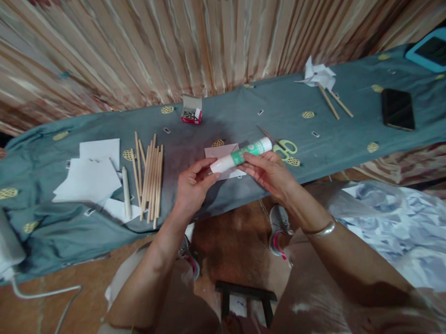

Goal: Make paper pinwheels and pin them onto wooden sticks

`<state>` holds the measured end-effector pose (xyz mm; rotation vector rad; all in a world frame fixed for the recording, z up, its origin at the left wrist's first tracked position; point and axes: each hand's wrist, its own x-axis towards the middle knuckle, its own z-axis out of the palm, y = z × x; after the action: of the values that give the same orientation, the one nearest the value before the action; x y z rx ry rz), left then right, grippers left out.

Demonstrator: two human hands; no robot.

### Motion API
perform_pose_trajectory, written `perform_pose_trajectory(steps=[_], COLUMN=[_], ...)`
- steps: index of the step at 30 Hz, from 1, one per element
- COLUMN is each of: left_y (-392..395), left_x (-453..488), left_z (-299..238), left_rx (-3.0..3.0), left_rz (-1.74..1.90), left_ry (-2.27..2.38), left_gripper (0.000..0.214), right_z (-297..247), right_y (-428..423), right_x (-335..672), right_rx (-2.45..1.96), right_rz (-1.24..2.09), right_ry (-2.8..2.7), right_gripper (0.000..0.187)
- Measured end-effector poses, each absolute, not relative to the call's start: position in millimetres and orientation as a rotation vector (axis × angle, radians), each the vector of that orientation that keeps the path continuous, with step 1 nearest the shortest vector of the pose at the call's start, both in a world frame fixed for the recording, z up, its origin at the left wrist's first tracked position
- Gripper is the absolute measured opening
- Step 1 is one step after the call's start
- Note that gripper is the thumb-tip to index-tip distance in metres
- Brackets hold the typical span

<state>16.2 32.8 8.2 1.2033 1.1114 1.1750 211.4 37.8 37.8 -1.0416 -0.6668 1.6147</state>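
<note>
A white and green glue stick [245,155] is held slantwise in both hands above the table. My left hand [194,184] grips its left end between thumb and fingers. On its green label, towards the right end, my right hand [270,172] has its thumb and fingers closed. Beneath the glue stick lies a square of white paper [218,151] with crease lines. Scissors [285,148] with light green handles rest just beyond my right hand. A small red box [192,111] of metal pins or tacks stands open behind the paper.
Left on the cloth-covered table [235,111] are wooden sticks [152,178], a white tube-like stick [126,192] and paper sheets [91,176]. Paper pinwheels [320,77], a phone [397,109] and a blue-framed tablet [433,50] lie right. A bag of white paper pieces [401,227] sits below.
</note>
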Motion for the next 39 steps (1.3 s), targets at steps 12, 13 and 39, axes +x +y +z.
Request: perform_pose_trajectory(steps=[12,13,39], left_y=[26.0,25.5,48.1], left_x=[15.3,14.8,-47.9], left_z=[13.2,14.0,8.3], left_rx=[1.399,1.400,2.179], left_rz=[1.198,1.194,1.194], left_ry=[1.234,1.239,1.746], left_gripper=[0.034,0.034,0.036], right_z=[35.3,34.6,10.0], right_y=[35.4,35.4,27.5], right_x=[200.1,198.8,238.1], right_rx=[-1.103,-1.108,-1.343], right_rz=[1.640,1.641,0.412], right_ry=[-0.718,-0.719,-2.117], right_gripper=[0.037,0.037,0.034])
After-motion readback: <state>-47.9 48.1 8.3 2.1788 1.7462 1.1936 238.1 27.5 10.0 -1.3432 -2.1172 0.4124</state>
